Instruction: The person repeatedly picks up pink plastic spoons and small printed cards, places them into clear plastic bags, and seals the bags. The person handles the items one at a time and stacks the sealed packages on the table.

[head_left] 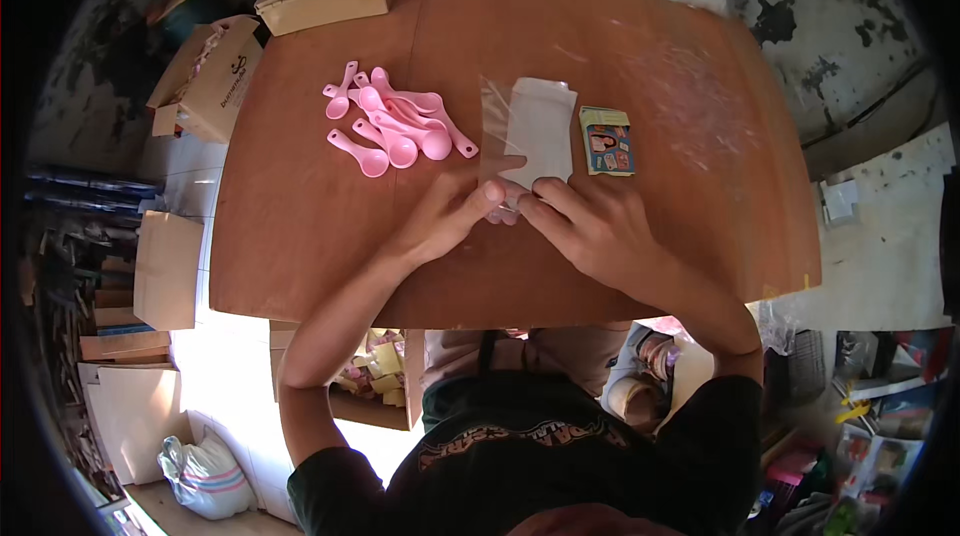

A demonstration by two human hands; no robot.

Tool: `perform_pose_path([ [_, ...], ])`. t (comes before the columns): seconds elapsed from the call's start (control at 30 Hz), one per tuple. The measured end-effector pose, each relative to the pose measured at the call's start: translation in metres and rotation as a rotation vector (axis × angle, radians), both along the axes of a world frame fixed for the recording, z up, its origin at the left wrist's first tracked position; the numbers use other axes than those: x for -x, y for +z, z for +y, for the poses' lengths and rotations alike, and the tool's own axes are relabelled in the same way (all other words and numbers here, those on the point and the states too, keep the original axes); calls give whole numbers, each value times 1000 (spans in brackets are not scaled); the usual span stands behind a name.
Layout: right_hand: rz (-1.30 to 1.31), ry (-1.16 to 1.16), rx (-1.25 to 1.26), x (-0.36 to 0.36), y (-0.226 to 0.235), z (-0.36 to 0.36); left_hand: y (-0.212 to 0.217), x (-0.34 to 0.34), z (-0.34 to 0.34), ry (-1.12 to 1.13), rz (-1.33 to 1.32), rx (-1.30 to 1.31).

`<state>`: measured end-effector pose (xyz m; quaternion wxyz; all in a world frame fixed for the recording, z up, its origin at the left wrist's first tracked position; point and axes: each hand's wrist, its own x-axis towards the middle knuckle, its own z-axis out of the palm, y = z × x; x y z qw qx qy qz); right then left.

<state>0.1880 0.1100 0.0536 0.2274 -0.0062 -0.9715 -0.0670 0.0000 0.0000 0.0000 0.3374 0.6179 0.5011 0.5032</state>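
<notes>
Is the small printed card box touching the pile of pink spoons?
Apart. The head view shows the card box right of the clear bag, which lies between it and the pink spoons.

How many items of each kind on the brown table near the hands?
Pink plastic spoons: 7, roughly; they overlap in a pile
Clear plastic bags: 1, held at its near end by left hand and right hand
Small printed packets: 1
Total: about 9

Both hands meet at the near end of a clear plastic bag [528, 131] on the brown bench [300, 226]: left hand [452, 213] and right hand [585, 226] pinch its edge. Pink spoons [395, 126] lie heaped to the left, a small printed box [607, 141] just right.
</notes>
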Motion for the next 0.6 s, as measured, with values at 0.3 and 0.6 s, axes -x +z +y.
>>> perform_pose_path([
  [0.3, 55, -211, 221, -16, -14, 57, -5, 6, 4, 134, -923, 305],
  [0.6, -33, -275, 263, -40, -17, 76, -10, 14, 7, 180, -1055, 256],
])
